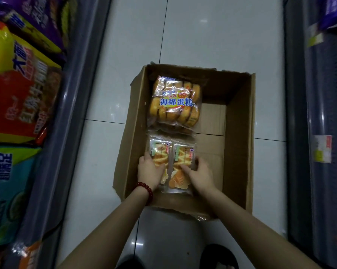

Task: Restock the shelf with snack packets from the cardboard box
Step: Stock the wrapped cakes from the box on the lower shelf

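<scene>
An open cardboard box [239,133] sits on the tiled floor between two shelves. In its far left part lies a clear bag of sponge cakes [175,101] with blue lettering. Nearer to me lie two narrow snack packets side by side, the left packet [159,152] and the right packet [183,154], on top of more packets. My left hand [149,169], with a red bead bracelet at the wrist, grips the left packet's outer edge. My right hand [199,174] grips the right packet from its right side, thumb on top.
The left shelf [53,144] holds large snack bags in red, yellow, purple and teal. The right shelf [319,133] is dark with price tags [322,151]. The box's right half shows bare cardboard bottom. My shoes [218,257] stand just in front of the box.
</scene>
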Tool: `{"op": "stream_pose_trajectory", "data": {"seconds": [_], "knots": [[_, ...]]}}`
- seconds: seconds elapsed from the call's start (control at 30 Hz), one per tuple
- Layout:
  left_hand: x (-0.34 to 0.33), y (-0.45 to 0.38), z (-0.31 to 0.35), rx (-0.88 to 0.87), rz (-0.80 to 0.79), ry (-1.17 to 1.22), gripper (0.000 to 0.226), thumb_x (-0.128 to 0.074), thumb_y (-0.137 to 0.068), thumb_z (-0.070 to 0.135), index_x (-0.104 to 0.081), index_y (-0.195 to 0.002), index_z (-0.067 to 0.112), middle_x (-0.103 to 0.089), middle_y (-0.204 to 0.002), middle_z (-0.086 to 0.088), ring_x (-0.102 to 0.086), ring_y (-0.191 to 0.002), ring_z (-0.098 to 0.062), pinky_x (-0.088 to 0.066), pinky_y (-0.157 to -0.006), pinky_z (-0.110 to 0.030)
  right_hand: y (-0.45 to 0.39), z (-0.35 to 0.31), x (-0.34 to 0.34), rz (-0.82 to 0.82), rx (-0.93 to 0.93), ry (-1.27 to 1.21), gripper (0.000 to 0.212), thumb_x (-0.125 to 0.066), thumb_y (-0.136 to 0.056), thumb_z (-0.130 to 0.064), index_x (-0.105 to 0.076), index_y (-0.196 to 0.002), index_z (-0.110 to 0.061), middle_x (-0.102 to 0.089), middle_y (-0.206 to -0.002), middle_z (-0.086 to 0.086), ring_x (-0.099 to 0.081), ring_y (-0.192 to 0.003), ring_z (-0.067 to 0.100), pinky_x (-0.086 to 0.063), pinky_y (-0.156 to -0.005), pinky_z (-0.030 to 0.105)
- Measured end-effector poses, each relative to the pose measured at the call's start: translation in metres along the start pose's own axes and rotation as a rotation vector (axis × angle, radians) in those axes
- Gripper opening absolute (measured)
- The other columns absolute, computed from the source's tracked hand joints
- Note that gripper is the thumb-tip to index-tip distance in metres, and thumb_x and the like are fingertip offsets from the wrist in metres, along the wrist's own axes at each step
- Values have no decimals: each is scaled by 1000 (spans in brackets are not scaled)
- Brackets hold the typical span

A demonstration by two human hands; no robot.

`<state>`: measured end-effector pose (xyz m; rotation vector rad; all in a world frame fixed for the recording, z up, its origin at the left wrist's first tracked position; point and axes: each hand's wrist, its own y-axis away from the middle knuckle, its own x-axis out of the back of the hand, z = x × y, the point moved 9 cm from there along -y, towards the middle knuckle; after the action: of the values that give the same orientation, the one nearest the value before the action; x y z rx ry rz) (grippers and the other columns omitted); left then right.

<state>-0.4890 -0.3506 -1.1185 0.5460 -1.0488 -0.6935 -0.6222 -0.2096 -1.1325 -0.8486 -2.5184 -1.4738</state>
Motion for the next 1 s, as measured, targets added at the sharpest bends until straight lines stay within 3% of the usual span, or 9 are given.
{"op": "stream_pose_trajectory", "data": {"seconds": [0.1,0.17,0.37,0.53,0.63,0.73,0.83,0.9,1.0], "knots": [[-6,-6,-4,11,-61,79,56,-69,-82,24,-46,-131,8,-47,-127,-12,-52,-115,-27,-43,-99,-32,1,3,2,10,12,-199,47,-69,-81,-32,-43,-120,-29,-56,-119,-3,-58,-111,19,-48,-97,48],[-12,-9,-7,22,-121,177,55,-71,-80,27,-48,-129,15,-52,-124,-9,-56,-112,-26,-48,-98,-39,-1,6,3,-5,5,-318,41,-65,-87,-20,-40,-118,-29,-56,-114,-4,-60,-105,17,-52,-92,45],[-27,-9,-12,27,-182,430,55,-71,-79,14,-44,-124,31,-62,-117,-1,-63,-103,-20,-55,-88,-43,-7,11,15,21,40,-419,47,-62,-87,-6,-39,-122,-26,-55,-114,-1,-59,-103,17,-56,-73,31],[-30,-10,-11,34,-242,506,55,-76,-74,10,-44,-113,33,-66,-108,-3,-67,-93,-20,-57,-78,-40,-8,10,22,-19,18,-493,57,-64,-86,-10,-38,-129,-36,-53,-121,0,-61,-107,27,-55,-84,53],[-31,-1,-6,61,-319,595,52,-72,-76,4,-45,-115,27,-66,-112,-13,-67,-94,-25,-58,-71,-39,-2,7,32,-41,-4,-521,52,-63,-87,-12,-42,-129,-36,-54,-124,3,-63,-106,30,-55,-83,55],[-23,20,6,97,-400,678,65,-70,-77,1,-41,-129,25,-66,-113,-14,-66,-98,-25,-56,-79,-44,15,0,50,-36,-26,-490,55,-63,-88,-13,-41,-136,-28,-55,-127,8,-65,-103,28,-57,-82,51],[-6,54,18,141,-454,705,78,-69,-78,2,-31,-141,25,-69,-106,-8,-66,-101,-24,-50,-93,-50,48,-18,67,-42,-26,-471,57,-64,-87,-13,-38,-137,-23,-57,-123,5,-66,-98,23,-59,-68,35],[12,82,27,149,-486,708,59,-66,-81,2,-44,-133,19,-69,-106,-6,-65,-104,-25,-49,-95,-48,77,-31,79,-14,-46,-473,55,-67,-86,-15,-39,-133,-18,-58,-120,6,-66,-97,23,-58,-64,31],[47,127,46,139,-483,739,46,-66,-82,4,-55,-124,16,-68,-111,-6,-65,-106,-25,-51,-93,-49,124,-61,96,-2,-22,-439,42,-67,-86,-15,-47,-123,-9,-61,-119,15,-66,-98,26,-58,-74,36]]}}
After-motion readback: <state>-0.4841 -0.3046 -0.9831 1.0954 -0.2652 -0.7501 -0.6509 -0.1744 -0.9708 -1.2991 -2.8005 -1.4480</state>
